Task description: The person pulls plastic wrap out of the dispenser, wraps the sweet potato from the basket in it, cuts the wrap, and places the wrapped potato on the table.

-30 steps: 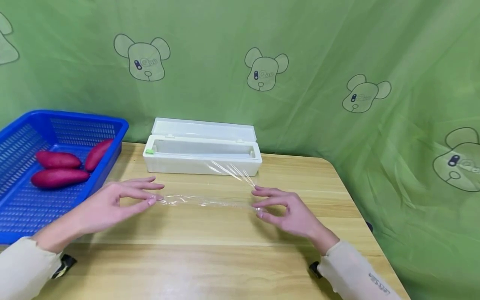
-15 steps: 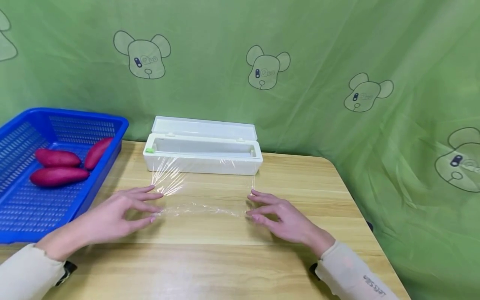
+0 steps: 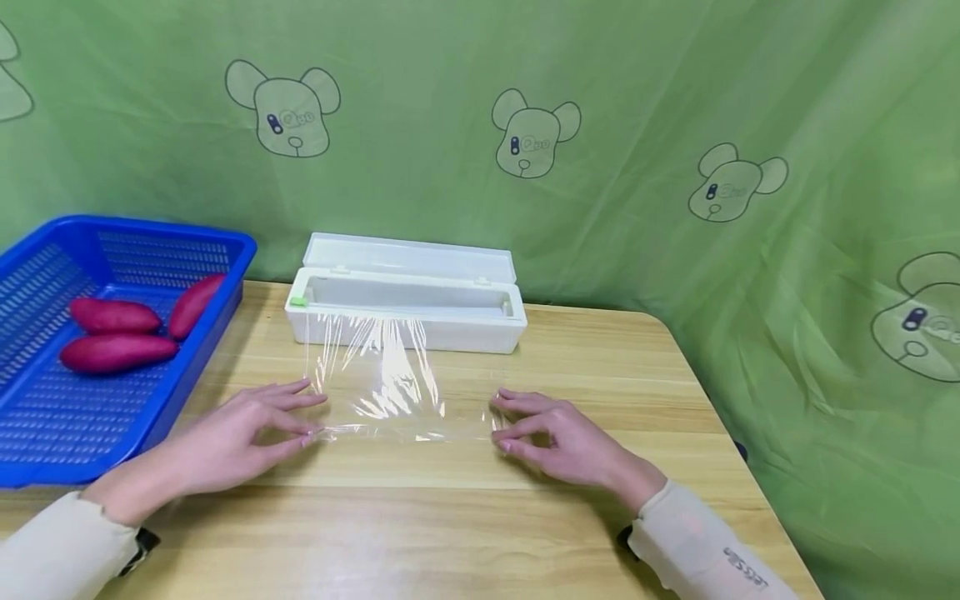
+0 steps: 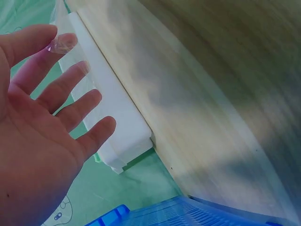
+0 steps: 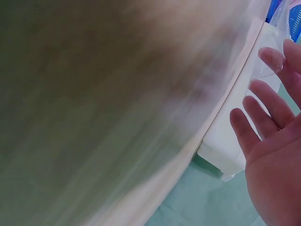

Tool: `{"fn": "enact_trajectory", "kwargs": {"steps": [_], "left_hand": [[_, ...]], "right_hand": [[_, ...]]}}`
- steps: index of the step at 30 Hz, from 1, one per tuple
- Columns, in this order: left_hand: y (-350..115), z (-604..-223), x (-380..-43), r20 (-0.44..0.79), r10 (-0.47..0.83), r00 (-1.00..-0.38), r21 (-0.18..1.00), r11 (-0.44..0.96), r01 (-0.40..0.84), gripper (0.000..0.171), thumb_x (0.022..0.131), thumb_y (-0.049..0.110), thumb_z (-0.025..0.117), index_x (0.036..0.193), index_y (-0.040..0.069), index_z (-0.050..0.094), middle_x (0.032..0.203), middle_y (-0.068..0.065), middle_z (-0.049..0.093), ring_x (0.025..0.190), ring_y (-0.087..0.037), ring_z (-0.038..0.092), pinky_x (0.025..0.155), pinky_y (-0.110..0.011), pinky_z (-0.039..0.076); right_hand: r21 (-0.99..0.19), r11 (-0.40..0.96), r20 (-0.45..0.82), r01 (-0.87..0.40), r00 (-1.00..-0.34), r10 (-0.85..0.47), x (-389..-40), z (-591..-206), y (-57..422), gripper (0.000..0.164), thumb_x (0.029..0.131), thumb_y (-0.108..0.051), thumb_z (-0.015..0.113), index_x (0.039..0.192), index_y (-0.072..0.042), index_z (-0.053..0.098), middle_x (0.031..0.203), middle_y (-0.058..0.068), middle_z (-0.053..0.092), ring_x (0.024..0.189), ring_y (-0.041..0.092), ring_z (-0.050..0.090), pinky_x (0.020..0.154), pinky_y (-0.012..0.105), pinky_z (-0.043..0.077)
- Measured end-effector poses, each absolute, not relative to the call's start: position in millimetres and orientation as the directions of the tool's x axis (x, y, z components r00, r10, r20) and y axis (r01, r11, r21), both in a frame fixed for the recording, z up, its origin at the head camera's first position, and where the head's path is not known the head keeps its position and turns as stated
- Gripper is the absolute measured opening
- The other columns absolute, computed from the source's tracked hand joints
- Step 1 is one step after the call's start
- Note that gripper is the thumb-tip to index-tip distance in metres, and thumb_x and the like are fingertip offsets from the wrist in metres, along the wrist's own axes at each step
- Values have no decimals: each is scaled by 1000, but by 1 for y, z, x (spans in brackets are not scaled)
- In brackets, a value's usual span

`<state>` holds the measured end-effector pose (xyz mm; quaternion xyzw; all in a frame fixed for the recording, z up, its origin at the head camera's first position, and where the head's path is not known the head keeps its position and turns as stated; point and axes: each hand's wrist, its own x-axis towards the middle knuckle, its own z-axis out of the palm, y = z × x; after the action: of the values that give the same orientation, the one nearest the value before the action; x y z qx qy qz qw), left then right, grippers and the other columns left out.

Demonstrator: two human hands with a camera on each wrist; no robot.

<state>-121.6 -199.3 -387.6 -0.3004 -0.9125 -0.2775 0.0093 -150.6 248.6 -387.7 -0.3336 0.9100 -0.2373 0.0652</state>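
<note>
Clear cling film (image 3: 397,383) stretches over the wooden table from the front of a white dispenser box (image 3: 405,329), whose lid (image 3: 408,257) stands raised at the back. My left hand (image 3: 240,437) pinches the film's near left corner between thumb and index finger, the other fingers spread. At the near right corner my right hand (image 3: 566,437) pinches the film the same way. In the left wrist view, crumpled film (image 4: 62,44) shows at the thumb and index tips. A green tab (image 3: 298,302) sits at the box's left end.
A blue plastic basket (image 3: 150,417) stands at the left, close to my left forearm, holding several red sweet potatoes (image 3: 118,353). Behind the wooden table (image 3: 420,533) hangs a green curtain (image 3: 420,167) with printed bear heads. The table's right edge slants past my right forearm.
Both hands have drawn slightly toward me, and the right one also a little left. The film has come further out of the box and now spreads wider and flatter between them.
</note>
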Motion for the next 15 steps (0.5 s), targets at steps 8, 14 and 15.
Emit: {"fn": "enact_trajectory", "kwargs": {"steps": [8, 14, 15], "left_hand": [[-199, -392, -120, 139, 530, -836, 528, 674, 516, 27, 104, 35, 72, 122, 19, 83, 149, -10, 68, 149, -48, 51, 118, -74, 39], [-198, -395, -124, 174, 513, -840, 532, 669, 519, 23, 107, 27, 68, 119, 16, 84, 145, -13, 70, 145, -48, 55, 118, -71, 41], [-197, -397, -124, 185, 517, -836, 523, 668, 529, 20, 104, 24, 71, 118, 16, 84, 145, -14, 70, 144, -49, 56, 118, -71, 42]], "right_hand": [[-463, 686, -12, -561, -770, -638, -151, -388, 244, 29, 106, -41, 68, 121, -20, 83, 162, 3, 57, 158, 30, 45, 129, 56, 37], [-426, 701, -17, -571, -770, -638, -153, -389, 240, 22, 103, -31, 74, 122, -23, 82, 161, 6, 58, 155, 33, 48, 128, 58, 38], [-422, 703, -21, -572, -769, -639, -153, -389, 239, 23, 102, -31, 76, 123, -23, 82, 161, 6, 58, 155, 33, 48, 127, 59, 39]]}}
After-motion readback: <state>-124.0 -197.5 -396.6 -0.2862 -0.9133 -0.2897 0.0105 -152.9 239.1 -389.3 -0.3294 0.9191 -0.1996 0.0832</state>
